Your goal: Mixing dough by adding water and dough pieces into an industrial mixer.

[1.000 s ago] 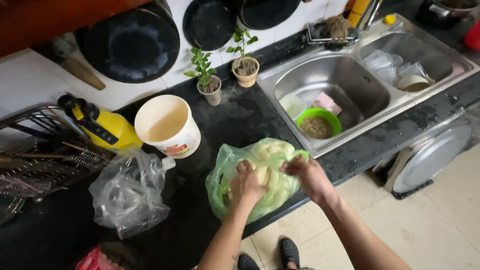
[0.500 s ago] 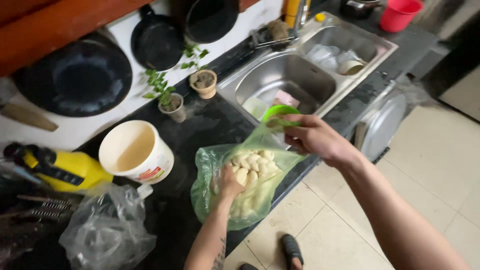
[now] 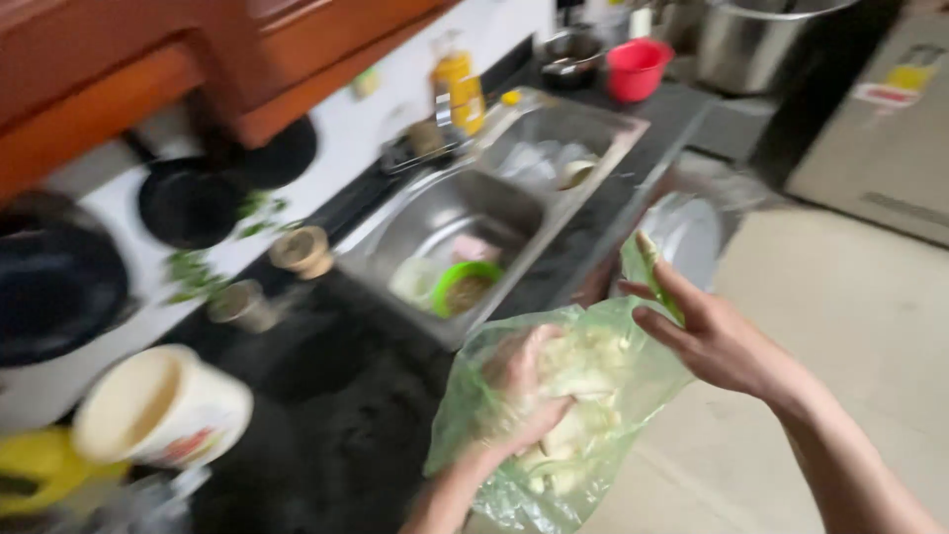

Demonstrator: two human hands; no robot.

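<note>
Green plastic bag (image 3: 593,415) full of pale vegetable pieces hangs past the bench (image 3: 326,415) edge; left hand (image 3: 519,391) reaches inside, fingers closed on pieces, right hand (image 3: 717,336) pinches its rim. Beyond, sink (image 3: 445,227) holds a green bowl (image 3: 465,287).

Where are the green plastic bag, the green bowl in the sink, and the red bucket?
green plastic bag (image 3: 633,396): head view, on its right side wall.
green bowl (image 3: 465,287): head view, on its rim, in the sink.
red bucket (image 3: 638,67): head view, on its front wall.
</note>
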